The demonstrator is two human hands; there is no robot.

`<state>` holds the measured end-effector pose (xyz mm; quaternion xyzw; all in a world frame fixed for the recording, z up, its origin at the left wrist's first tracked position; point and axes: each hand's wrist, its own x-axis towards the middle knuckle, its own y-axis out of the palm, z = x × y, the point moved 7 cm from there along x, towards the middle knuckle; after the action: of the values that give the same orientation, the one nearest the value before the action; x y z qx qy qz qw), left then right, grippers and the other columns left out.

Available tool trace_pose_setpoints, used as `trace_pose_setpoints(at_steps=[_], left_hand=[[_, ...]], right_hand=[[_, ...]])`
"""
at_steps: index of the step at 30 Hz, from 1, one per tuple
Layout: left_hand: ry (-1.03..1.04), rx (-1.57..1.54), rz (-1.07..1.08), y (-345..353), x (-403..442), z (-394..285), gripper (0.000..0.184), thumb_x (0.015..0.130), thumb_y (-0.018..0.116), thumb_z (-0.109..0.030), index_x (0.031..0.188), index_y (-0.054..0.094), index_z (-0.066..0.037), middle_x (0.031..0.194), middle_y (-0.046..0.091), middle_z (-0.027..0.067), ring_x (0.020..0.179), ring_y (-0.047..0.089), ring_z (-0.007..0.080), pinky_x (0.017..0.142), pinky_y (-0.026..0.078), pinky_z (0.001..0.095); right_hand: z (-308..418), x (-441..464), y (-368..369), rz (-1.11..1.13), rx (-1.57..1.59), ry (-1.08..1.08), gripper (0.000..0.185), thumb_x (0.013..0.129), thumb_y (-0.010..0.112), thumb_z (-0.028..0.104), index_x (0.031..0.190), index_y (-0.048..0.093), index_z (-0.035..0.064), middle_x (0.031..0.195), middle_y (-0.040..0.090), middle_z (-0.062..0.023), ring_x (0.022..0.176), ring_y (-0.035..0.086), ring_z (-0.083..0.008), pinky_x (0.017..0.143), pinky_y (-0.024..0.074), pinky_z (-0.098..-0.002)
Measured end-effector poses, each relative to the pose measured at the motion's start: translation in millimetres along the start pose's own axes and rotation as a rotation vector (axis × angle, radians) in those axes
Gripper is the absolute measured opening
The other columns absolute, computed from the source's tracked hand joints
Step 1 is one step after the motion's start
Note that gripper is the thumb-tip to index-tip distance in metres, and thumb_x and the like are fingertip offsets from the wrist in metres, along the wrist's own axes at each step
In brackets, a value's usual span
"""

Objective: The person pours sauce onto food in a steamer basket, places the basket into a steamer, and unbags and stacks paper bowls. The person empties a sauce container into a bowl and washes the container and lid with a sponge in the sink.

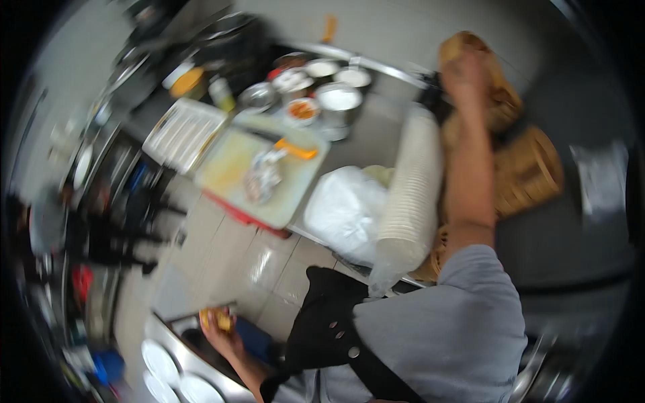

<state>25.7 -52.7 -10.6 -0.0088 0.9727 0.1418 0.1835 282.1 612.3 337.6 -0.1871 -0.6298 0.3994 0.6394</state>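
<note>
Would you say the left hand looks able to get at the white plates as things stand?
Probably yes: the white plates lie close to the left hand, and nothing tall seems to stand between them. It holds a yellowish item, though, so it may need emptying first.

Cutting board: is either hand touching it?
No: the right hand is at a brown basket; the left hand is down by white plates.

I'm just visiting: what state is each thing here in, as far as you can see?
Yellow-orange item: held in the left hand.
Oval brown woven basket: right hand at it, grip blurred.
Pale disposable cups: nested in a long stack, bagged in clear plastic.
Orange-handled knife: lying on the board.
Pale cutting board: in use, holding knife and bag.
Small white bowl: filled with orange food.
</note>
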Motion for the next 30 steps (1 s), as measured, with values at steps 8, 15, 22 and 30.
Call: trace_pose_setpoints(at_steps=[8,15,22,30], left_hand=[[0.108,-0.154,0.077,8,-112,-36,0.055,0.082,0.075,-0.011,0.128,0.048,-0.003,0.099,0.062,0.0082,0.08,0.066,0.0198,0.07,0.056,0.0315],[0.431,-0.124,0.116,-74,-318,-63,0.066,0.075,0.08,-0.011,0.132,0.046,-0.004,0.104,0.062,0.0131,0.09,0.066,0.021,0.079,0.057,0.0346],[0.943,-0.332,-0.795,-237,-588,-12,0.072,0.081,0.074,-0.028,0.137,0.036,-0.004,0.107,0.058,0.0207,0.08,0.067,0.0298,0.069,0.059,0.041],[0.84,-0.611,-1.474,-305,-699,156,0.058,0.087,0.067,-0.022,0.135,0.037,-0.009,0.106,0.057,0.0168,0.076,0.063,0.0278,0.062,0.056,0.0399]], right_hand=[[160,-62,-87,0.65,0.899,-1.013,0.067,0.088,0.064,0.034,0.141,0.04,0.0006,0.13,0.051,-0.015,0.123,0.048,-0.0238,0.105,0.0352,-0.0359],[217,-344,-288,1.332,0.984,-1.845,0.064,0.071,0.073,0.023,0.124,0.052,-0.0048,0.112,0.057,-0.0156,0.107,0.056,-0.0248,0.092,0.0424,-0.0336],[115,-642,-395,1.58,1.267,-2.97,0.052,0.082,0.071,0.021,0.126,0.05,0.0019,0.112,0.056,-0.0195,0.106,0.054,-0.0375,0.09,0.0445,-0.0442],[1,-907,-383,0.701,1.454,-3.355,0.031,0.08,0.064,0.009,0.11,0.055,0.0011,0.1,0.055,-0.0159,0.099,0.055,-0.0339,0.085,0.0444,-0.0445]])
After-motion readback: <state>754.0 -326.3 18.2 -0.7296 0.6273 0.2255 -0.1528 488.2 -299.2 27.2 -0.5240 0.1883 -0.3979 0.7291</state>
